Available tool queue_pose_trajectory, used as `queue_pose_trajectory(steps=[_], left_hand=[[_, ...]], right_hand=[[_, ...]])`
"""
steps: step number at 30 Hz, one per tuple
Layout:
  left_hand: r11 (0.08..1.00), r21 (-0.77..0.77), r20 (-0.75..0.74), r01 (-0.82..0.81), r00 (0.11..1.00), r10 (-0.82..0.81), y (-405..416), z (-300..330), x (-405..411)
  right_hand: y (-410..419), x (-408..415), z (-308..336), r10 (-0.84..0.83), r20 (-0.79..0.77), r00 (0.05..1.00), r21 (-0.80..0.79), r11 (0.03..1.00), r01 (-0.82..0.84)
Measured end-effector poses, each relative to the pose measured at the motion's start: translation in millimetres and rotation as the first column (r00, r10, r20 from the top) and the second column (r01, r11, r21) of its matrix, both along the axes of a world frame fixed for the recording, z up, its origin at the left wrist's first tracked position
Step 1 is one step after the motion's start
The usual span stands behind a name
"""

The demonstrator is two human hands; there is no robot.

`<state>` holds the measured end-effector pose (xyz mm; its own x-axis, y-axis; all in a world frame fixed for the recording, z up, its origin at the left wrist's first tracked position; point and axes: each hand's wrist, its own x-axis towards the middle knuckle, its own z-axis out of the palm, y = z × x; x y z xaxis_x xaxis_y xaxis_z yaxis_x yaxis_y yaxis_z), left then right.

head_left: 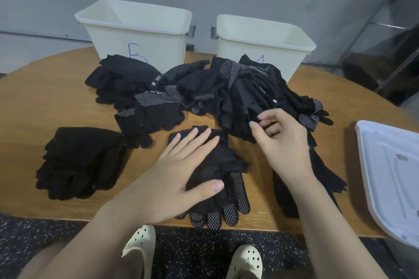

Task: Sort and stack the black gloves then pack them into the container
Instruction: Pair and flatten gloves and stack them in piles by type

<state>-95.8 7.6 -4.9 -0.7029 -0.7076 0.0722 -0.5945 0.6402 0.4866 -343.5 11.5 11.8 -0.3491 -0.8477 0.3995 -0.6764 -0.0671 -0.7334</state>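
A loose heap of black gloves (204,93), some with white grip dots, covers the middle of the round wooden table (45,102). My left hand (176,170) lies flat with straight fingers, pressing on a small stack of gloves (226,199) at the table's near edge. My right hand (278,138) reaches into the heap's right side, its fingers curled around the edge of a black glove (256,111) there. A neat pile of plain black gloves (79,163) sits at the left. Another dark stack (324,174) lies partly hidden under my right forearm.
Two cream bins stand at the back: one marked B (136,29) on the left, the other (265,38) on the right, its label half hidden by gloves. A white lid (390,172) lies at the right edge. My feet in cream clogs (140,247) show below the table.
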Motion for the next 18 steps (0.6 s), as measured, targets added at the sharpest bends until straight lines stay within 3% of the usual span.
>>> queue_pose_trajectory(steps=[5, 10, 14, 18], left_hand=[[0.996, -0.006, -0.158, -0.084, 0.984, 0.082, -7, 2, -7], [0.982, -0.001, -0.285, -0.187, 0.942, 0.179, -14, 1, -12], [0.979, 0.019, -0.296, -0.201, 0.934, 0.197, -15, -5, -13], [0.975, 0.005, -0.315, -0.221, 0.925, 0.211, -15, -6, -15]], right_hand=[[-20, -3, 5, 0.058, 0.05, 0.997, 0.032, 0.998, -0.06], [-38, 4, 5, 0.0, -0.225, 0.974, 0.123, 0.992, 0.028], [-48, 4, 7, -0.047, -0.192, 0.98, 0.04, 0.998, 0.056], [-48, 1, 12, -0.067, -0.105, 0.992, -0.144, 0.988, 0.051]])
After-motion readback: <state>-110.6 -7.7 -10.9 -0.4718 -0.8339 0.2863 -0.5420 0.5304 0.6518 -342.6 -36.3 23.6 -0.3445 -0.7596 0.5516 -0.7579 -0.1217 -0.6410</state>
